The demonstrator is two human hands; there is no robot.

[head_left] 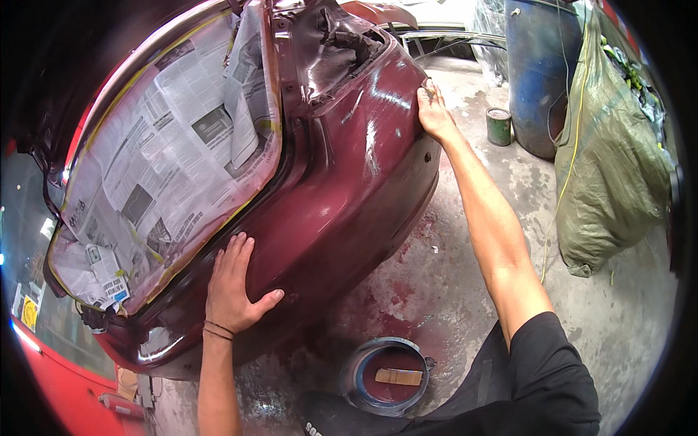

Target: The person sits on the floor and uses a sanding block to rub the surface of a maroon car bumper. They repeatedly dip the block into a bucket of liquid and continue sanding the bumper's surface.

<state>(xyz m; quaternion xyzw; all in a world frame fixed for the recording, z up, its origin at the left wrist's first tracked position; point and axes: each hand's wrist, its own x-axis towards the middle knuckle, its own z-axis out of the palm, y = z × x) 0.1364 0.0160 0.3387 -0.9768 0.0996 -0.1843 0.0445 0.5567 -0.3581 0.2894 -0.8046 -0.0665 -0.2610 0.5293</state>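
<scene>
The car body (pixel 327 200), likely stiff, is best braced at its corner (pixel 407 71). The left hand (pixel 234 289) is splayed; the right hand's (pixel 435 115) grip can't be told.

Over my feed, the car body (pixel 313 225) looks like smooth painted panelwork, glossy in pale streaks and duller elsewhere. I see creased, matt paper in the newspaper sheets (pixel 149 152). The sack (pixel 611 182) seems woven plastic, wrinkled with a faint sheen; the blue drum (pixel 536 80) looks scuffed and dull. I read the floor (pixel 502 291) as stained, rough concrete, the sleeve (pixel 549 378) as matt cloth.
</scene>
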